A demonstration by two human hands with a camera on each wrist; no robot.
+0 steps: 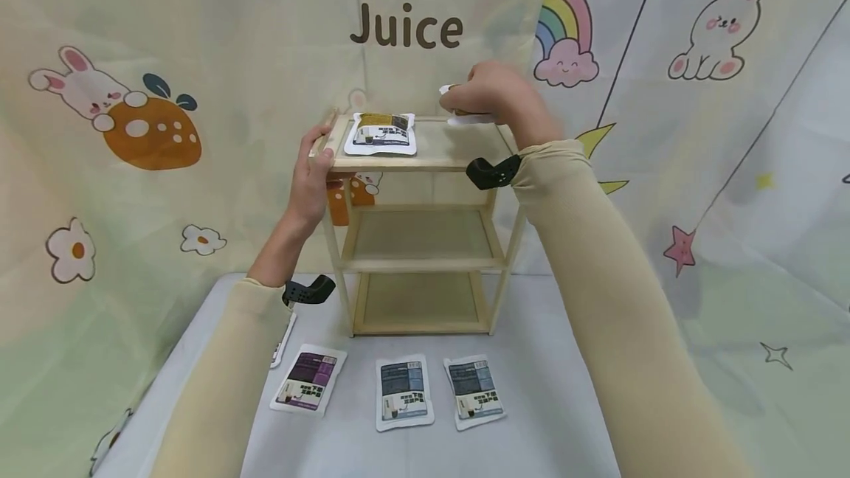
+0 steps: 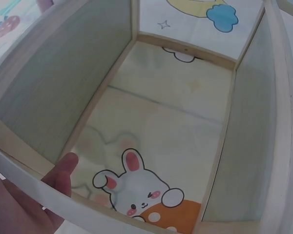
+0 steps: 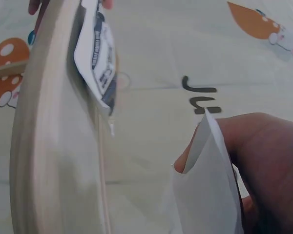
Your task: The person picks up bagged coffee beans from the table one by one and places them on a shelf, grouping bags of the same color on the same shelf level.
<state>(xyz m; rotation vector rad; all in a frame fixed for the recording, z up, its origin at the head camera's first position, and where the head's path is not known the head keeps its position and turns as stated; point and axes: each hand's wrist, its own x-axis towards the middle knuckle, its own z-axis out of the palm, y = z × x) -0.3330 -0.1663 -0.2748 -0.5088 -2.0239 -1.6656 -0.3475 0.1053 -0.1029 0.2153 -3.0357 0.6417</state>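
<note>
A small three-tier wooden rack (image 1: 425, 265) stands on the white table. My left hand (image 1: 308, 186) grips the left end of its top tier; in the left wrist view the thumb (image 2: 63, 170) lies over the frame. Above the right part of that tier, my right hand (image 1: 494, 94) holds a flat white pouch (image 3: 205, 180) between thumb and fingers. Its plain white side faces the right wrist camera, and the hand covers most of it in the head view. Another pouch (image 1: 381, 133), white with a yellow and dark label, lies on the top tier at the left.
In front of the rack, a purple-labelled pouch (image 1: 308, 380) and two blue-labelled pouches, one central (image 1: 404, 393) and one at right (image 1: 474, 392), lie on the table (image 1: 531, 389). Another pouch (image 1: 282, 341) is partly hidden by the left forearm. A printed cloth (image 1: 265, 35) hangs behind.
</note>
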